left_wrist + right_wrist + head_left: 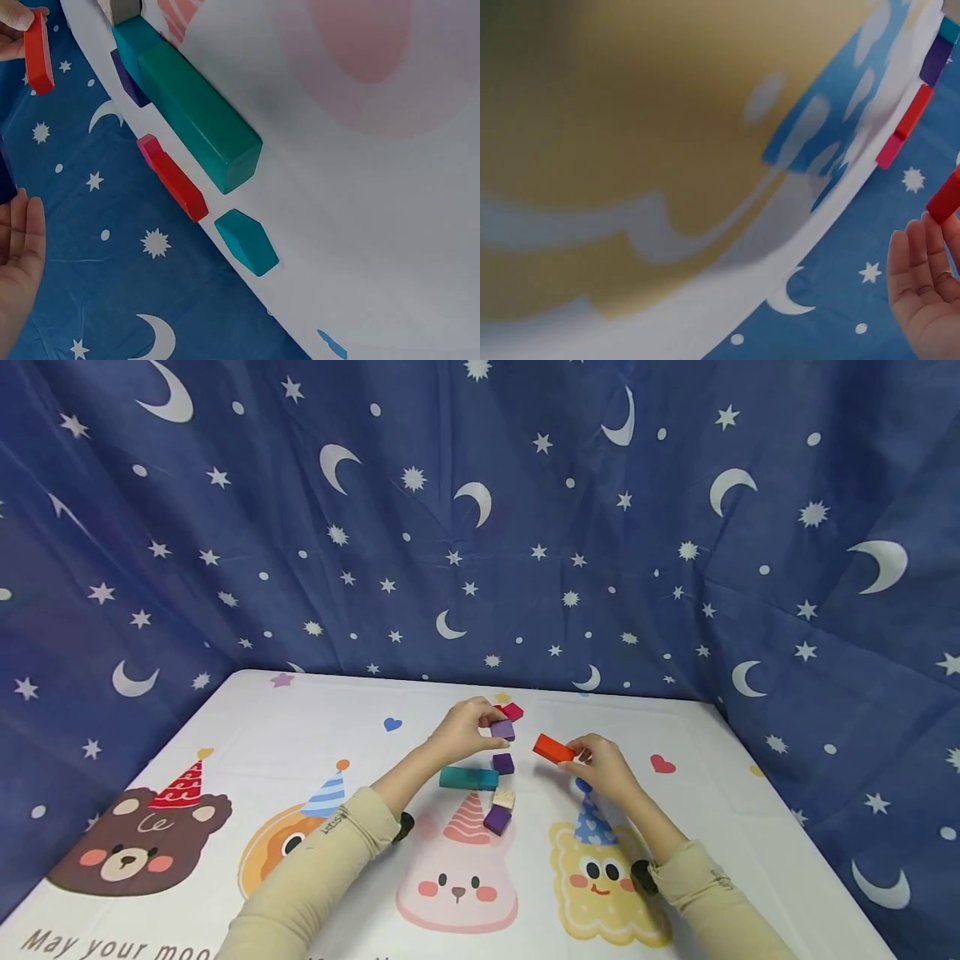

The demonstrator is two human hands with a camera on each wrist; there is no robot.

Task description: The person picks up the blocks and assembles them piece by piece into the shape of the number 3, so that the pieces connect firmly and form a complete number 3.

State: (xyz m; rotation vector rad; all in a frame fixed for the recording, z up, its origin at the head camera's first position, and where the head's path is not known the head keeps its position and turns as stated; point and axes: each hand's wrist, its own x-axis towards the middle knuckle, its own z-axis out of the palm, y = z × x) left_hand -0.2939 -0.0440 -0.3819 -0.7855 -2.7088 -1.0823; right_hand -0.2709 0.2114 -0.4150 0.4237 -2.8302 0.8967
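My left hand (467, 732) pinches a purple block (503, 731) between thumb and fingers; in the left wrist view that block (5, 178) is mostly cut off by the frame edge. To its right, my right hand (606, 768) holds an orange-red rectangular block (552, 748) by one end, raised over the table. The right wrist view shows part of this block (946, 198) at the fingertips. Between the forearms lie a long green block (457, 777), a teal block (487, 780), a cream block (504, 798) and two dark purple blocks, one nearer (497, 819) and one farther (503, 764).
Beyond the left hand lie a pink block (513, 712) and a red block (180, 186), end to end. Another teal block (247, 241) shows in the left wrist view. The white tablecloth (720, 793) carries printed cartoon figures. A dark blue curtain (510, 593) hangs behind the table.
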